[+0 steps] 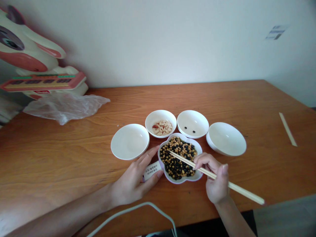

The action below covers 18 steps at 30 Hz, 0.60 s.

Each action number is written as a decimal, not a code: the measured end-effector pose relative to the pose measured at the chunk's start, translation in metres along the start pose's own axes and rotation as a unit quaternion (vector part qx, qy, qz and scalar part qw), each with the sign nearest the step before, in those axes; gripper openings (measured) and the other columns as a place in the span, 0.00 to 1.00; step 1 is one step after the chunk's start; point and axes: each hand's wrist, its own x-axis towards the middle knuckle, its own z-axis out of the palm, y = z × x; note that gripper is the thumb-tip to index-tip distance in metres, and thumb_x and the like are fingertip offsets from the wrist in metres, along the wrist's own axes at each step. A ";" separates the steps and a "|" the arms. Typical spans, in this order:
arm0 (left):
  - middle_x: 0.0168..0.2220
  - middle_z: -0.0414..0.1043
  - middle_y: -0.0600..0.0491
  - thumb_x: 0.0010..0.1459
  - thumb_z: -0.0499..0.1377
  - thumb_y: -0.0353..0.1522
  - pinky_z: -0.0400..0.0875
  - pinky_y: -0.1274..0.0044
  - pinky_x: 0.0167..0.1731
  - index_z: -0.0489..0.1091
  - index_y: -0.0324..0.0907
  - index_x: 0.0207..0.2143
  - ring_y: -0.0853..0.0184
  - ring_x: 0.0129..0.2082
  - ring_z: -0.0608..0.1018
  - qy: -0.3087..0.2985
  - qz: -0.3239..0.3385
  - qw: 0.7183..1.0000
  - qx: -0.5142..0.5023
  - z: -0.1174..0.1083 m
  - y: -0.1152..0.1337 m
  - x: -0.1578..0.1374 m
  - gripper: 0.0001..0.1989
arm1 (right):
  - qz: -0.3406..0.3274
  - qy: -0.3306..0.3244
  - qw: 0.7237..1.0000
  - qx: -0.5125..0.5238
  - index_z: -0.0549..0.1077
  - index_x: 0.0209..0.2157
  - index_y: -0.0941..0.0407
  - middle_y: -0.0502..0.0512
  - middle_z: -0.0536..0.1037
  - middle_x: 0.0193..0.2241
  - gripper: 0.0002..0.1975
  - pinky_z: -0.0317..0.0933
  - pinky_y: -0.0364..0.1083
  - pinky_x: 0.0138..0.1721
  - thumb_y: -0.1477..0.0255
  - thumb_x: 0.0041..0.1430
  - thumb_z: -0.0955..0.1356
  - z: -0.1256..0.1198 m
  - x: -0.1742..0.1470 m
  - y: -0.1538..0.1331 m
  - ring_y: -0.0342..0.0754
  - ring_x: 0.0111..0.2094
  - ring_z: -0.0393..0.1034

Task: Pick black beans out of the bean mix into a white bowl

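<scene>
In the middle of the head view sits a flower-shaped bowl [181, 180] with a pale purple rim and a labelled handle [152, 169]. It is filled with mixed black and yellow beans [178, 158]. My left hand [135, 177] is around the handle, with its fingers and thumb reaching to the bowl's left side. My right hand [217, 179] grips a pair of light wooden chopsticks [237, 188], their tips close together over the beans at the bowl's left part. Whether the tips pinch a bean is too small to tell.
Behind the flower-shaped bowl curve white bowls: one at left [129, 141], one with peanuts [160, 116], one with two black beans [195, 120], one at right [225, 138]. A toy piano [44, 82], plastic bag [64, 105], wooden strip [287, 129] and pale cable [138, 206] are around.
</scene>
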 end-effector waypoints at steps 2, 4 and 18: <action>0.70 0.58 0.47 0.66 0.59 0.36 0.61 0.62 0.68 0.50 0.46 0.71 0.55 0.68 0.64 0.000 0.000 1.000 0.000 0.000 0.000 0.000 0.35 | 0.013 0.006 1.000 0.005 0.73 0.29 0.53 0.53 0.71 0.27 0.33 0.58 0.48 0.33 0.53 0.73 0.48 0.001 0.001 0.000 0.48 0.32 0.65; 0.70 0.58 0.47 0.66 0.59 0.35 0.61 0.63 0.68 0.49 0.46 0.71 0.56 0.68 0.64 -0.003 -0.001 1.000 0.001 0.000 0.001 0.000 0.35 | 0.026 0.010 1.000 0.011 0.73 0.29 0.53 0.52 0.71 0.27 0.33 0.57 0.47 0.33 0.55 0.74 0.47 0.001 0.001 -0.001 0.47 0.31 0.64; 0.69 0.60 0.48 0.66 0.59 0.35 0.61 0.63 0.68 0.49 0.47 0.71 0.57 0.68 0.65 -0.003 0.001 1.000 -0.003 -0.001 0.003 0.002 0.35 | 0.045 0.017 0.998 0.040 0.73 0.28 0.53 0.54 0.71 0.27 0.40 0.59 0.49 0.35 0.43 0.67 0.44 -0.003 0.003 -0.005 0.51 0.33 0.65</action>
